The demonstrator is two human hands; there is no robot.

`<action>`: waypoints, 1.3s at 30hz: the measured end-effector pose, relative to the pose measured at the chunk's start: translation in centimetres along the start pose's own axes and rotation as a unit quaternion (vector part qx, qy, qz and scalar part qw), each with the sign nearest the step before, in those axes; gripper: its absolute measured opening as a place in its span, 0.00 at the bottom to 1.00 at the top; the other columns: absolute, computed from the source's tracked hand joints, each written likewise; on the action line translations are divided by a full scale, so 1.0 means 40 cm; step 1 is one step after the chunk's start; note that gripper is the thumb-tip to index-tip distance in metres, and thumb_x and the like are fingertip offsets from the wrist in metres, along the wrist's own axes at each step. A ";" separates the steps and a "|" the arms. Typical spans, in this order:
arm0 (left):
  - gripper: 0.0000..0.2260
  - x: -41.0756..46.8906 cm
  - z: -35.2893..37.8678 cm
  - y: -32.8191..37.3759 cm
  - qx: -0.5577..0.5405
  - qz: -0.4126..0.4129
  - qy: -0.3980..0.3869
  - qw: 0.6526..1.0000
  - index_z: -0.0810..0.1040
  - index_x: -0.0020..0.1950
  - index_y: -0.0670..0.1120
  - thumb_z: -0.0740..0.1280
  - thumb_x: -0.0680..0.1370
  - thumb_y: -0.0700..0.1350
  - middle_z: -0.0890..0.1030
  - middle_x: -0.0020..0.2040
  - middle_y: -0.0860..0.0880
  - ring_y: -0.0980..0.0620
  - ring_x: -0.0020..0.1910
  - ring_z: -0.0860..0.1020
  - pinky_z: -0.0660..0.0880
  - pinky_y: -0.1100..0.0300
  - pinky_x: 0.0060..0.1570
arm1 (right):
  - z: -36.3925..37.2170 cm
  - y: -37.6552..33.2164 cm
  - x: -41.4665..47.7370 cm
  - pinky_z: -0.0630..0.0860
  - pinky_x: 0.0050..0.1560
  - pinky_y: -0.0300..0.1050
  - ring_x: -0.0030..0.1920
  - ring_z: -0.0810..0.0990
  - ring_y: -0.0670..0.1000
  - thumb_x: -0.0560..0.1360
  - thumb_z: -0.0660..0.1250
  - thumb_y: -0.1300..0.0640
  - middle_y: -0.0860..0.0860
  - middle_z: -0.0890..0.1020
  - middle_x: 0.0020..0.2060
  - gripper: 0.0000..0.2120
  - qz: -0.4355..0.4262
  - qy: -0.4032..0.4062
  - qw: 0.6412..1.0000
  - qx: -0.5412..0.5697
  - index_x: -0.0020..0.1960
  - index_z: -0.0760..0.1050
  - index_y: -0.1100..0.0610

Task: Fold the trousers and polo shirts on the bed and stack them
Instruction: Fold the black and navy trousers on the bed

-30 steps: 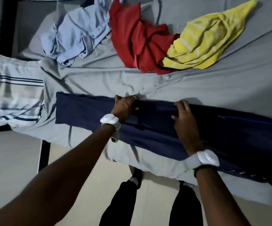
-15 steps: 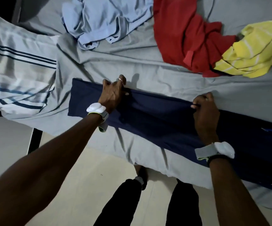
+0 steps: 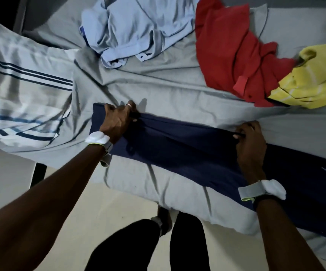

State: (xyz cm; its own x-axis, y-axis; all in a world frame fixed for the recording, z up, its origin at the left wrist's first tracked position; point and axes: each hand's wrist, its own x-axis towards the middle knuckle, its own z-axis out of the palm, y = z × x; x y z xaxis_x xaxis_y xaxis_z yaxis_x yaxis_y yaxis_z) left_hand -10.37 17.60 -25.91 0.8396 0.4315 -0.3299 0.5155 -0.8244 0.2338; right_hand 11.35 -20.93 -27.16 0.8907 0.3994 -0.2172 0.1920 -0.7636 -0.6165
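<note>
Grey-sheeted bed (image 3: 177, 90), seen from above at its near edge, with pale floor (image 3: 119, 208) below. Item: navy trousers (image 3: 187, 151), laid flat lengthwise along that near edge, one end to the left and the rest running out of view to the right. Item: left hand (image 3: 117, 122), at the trousers' far edge near their left end, fingers curled and gripping the cloth, which bunches beneath them. Item: right hand (image 3: 250, 141), further right along the same far edge, thumb and fingers pinching a fold of fabric. Beyond the trousers and well apart from them: light blue shirt (image 3: 131, 30), crumpled, past their left end; red polo shirt (image 3: 230, 55), crumpled, further right; yellow polo shirt (image 3: 310, 75), touching the red one. Left of the trousers: striped pillow (image 3: 21, 85). No folded stack is visible. Step in hand, as judged: the trousers' first fold, both hands taking the far edge to square it or bring it over. Next move calls for raising both grips together and evenly so the edges meet, then smoothing before folding across the length. The shirts are not yet begun, so the task is judged to be at an early stage.
</note>
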 end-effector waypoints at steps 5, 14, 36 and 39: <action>0.09 -0.034 -0.004 -0.092 0.000 -0.051 0.122 0.991 0.71 0.62 0.49 0.62 0.82 0.47 0.77 0.58 0.47 0.42 0.57 0.74 0.63 0.43 0.58 | 0.050 -0.065 -0.058 0.80 0.61 0.50 0.56 0.80 0.52 0.76 0.60 0.78 0.52 0.69 0.69 0.23 0.011 0.007 0.999 -0.030 0.64 0.74 0.57; 0.21 -0.275 0.116 -0.089 -0.260 -0.470 0.216 0.815 0.73 0.64 0.37 0.75 0.77 0.44 0.73 0.64 0.37 0.35 0.63 0.71 0.66 0.48 0.61 | 0.324 -0.274 -0.362 0.77 0.46 0.47 0.44 0.83 0.59 0.80 0.70 0.63 0.54 0.82 0.51 0.03 0.112 0.015 0.993 -0.017 0.52 0.78 0.57; 0.14 -0.361 0.103 -0.345 -0.425 -0.364 0.045 0.828 0.82 0.54 0.48 0.76 0.77 0.56 0.87 0.50 0.50 0.56 0.51 0.84 0.82 0.53 0.55 | 0.481 -0.437 -0.524 0.62 0.20 0.35 0.22 0.69 0.49 0.83 0.64 0.64 0.52 0.80 0.28 0.10 0.570 0.182 0.658 0.457 0.43 0.77 0.58; 0.12 -0.333 0.066 -0.338 -0.416 -0.332 0.015 0.846 0.85 0.55 0.48 0.75 0.78 0.55 0.87 0.49 0.53 0.62 0.49 0.84 0.80 0.65 0.52 | 0.462 -0.426 -0.518 0.63 0.20 0.37 0.21 0.73 0.49 0.83 0.68 0.56 0.53 0.85 0.34 0.10 0.538 0.180 0.694 0.444 0.44 0.79 0.58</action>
State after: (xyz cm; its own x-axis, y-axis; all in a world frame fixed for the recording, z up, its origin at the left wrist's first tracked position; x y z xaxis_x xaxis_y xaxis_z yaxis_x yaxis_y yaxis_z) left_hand -28.98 22.04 -27.08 0.3155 0.7173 -0.6213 0.8069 0.1417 0.5734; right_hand -18.00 -6.82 -26.14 0.3986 -0.4339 -0.8080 -0.8504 0.1550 -0.5028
